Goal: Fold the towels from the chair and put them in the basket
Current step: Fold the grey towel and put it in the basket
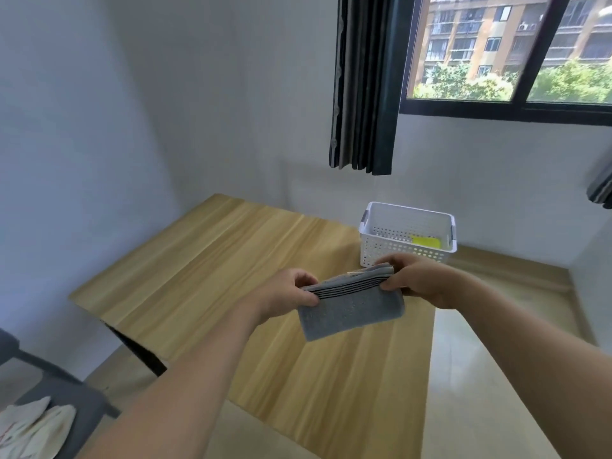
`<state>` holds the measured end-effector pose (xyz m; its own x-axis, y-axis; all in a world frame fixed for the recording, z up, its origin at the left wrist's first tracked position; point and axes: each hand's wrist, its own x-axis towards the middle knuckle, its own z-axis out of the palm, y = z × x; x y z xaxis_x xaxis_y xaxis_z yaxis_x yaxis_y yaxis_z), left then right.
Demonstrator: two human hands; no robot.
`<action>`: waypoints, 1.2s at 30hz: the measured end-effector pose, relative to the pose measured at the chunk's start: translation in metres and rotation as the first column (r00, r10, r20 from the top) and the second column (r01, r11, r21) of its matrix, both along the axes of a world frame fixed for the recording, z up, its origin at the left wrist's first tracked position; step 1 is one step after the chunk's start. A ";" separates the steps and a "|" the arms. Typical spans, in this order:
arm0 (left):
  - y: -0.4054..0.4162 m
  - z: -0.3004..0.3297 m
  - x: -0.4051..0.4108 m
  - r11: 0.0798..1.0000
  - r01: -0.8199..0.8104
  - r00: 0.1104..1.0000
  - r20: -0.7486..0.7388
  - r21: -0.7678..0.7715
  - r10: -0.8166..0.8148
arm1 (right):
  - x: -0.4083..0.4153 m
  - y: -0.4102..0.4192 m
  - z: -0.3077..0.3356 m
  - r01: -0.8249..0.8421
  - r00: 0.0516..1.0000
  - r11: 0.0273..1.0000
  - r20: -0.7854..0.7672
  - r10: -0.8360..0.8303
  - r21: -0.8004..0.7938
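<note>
A folded grey towel hangs above the wooden table, held up between both hands. My left hand pinches its left top corner and my right hand pinches its right top corner, where the stacked folds show as dark lines. Just beyond the hands, a white perforated basket stands at the table's far right corner with a folded yellow towel inside. A grey chair at the lower left carries a crumpled white towel.
White walls close the table in at the left and back. A dark curtain hangs beside the window above the basket. Tiled floor lies to the right of the table.
</note>
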<state>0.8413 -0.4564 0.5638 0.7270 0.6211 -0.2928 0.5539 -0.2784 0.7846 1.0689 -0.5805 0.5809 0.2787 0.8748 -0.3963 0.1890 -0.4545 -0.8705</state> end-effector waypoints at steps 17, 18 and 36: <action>-0.014 0.027 0.180 0.937 -0.156 0.985 -0.025 0.314 0.172 | 0.185 0.046 0.037 -0.353 0.698 0.921 0.702 0.143 0.163; -0.009 0.028 0.192 0.926 -0.181 0.982 0.004 0.332 0.190 | 0.196 0.055 0.040 -0.350 0.695 0.918 0.709 0.122 0.184; 0.155 -0.072 0.473 0.928 -0.178 0.833 -0.452 0.326 0.319 | 0.431 0.300 -0.069 -0.386 0.661 0.920 0.677 0.323 -0.063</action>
